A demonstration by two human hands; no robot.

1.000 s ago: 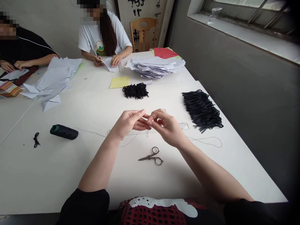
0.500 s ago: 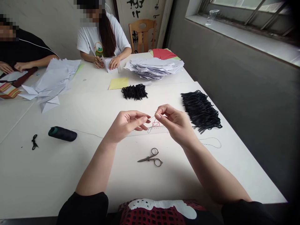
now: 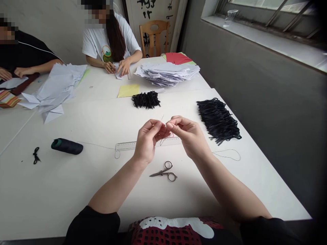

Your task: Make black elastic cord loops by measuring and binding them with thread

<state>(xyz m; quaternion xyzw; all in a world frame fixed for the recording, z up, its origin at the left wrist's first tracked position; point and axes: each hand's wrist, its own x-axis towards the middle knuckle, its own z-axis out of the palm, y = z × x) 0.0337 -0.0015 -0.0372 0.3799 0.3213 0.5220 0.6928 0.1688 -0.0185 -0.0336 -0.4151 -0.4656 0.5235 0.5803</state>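
Observation:
My left hand (image 3: 148, 141) is closed in a pinch, and a thin, straight needle (image 3: 162, 117) sticks up from its fingertips. Almost touching it, my right hand (image 3: 185, 134) pinches dark thread between thumb and forefinger; the exact spot is hidden by the fingers. A thread loop (image 3: 162, 140) hangs below the fingertips, and another thread loop (image 3: 230, 154) lies on the table beyond my right wrist. Under my hands is a clear ruler (image 3: 126, 145). Small metal scissors (image 3: 163, 173) rest nearer to me. A black thread spool (image 3: 66, 146) lies on its side at left, its thread running toward the ruler.
Black cord loops form a small pile (image 3: 146, 99) ahead and a larger pile (image 3: 218, 119) at right. A knotted black cord (image 3: 36, 155) lies far left. Paper stacks (image 3: 167, 73), yellow paper (image 3: 128, 91) and two people working are across the table. A wall borders the right side.
My left hand has moved right, up against my right hand, and turned more upright. The needle now points upward. More of the ruler's left end shows.

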